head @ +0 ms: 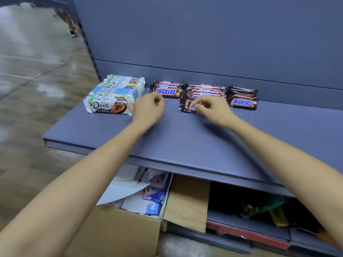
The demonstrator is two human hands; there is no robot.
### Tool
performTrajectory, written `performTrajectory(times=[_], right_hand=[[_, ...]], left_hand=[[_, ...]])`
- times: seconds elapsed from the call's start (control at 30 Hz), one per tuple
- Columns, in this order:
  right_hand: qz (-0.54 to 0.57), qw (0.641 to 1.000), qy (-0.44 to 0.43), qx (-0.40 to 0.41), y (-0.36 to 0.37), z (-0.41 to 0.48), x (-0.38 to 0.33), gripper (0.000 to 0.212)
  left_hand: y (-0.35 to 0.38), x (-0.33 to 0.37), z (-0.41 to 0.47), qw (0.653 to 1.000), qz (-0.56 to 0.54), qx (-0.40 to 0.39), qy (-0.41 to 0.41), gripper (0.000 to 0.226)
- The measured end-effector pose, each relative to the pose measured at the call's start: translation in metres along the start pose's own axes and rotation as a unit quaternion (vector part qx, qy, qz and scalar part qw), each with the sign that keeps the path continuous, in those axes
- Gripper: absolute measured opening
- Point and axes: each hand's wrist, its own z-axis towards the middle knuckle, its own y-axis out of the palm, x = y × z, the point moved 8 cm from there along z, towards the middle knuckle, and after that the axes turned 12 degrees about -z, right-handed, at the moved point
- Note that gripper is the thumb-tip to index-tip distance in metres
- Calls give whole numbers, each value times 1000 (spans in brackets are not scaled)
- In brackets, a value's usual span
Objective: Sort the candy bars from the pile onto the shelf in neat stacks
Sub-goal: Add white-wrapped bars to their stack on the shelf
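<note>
On the blue-grey shelf [176, 138], a row of white Dove bars [115, 93] lies at the left. Three groups of brown Snickers bars sit to its right: a left stack [166, 89], a middle stack [202, 91] and a right stack [242, 98]. My left hand [148, 108] hovers between the Dove row and the left Snickers stack, fingers loosely curled, holding nothing. Over the front of the middle stack, my right hand [211, 108] pinches the front Snickers bar [188, 106] at its edge.
The shelf's blue back panel [204, 34] rises behind the bars. Below the shelf stands an open cardboard box [118, 229] with papers and packets, beside a lower shelf with dark items. A tiled floor [33, 80] lies to the left.
</note>
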Motion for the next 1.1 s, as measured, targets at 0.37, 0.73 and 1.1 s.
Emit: performTrajectory(times=[0.37,0.73,1.1], right_hand=[[-56,977,188,83,-149,-139,196,41],[-103,932,311,155,-249,-278,343,48],[-169,906,334,197,-311,-333,420,42]], left_hand=[[229,213,-75,949,-34,-239,202,19],[362,332,-154,899,-5,-341,275,22],[435,404,-176,885,50,-319,334,34]])
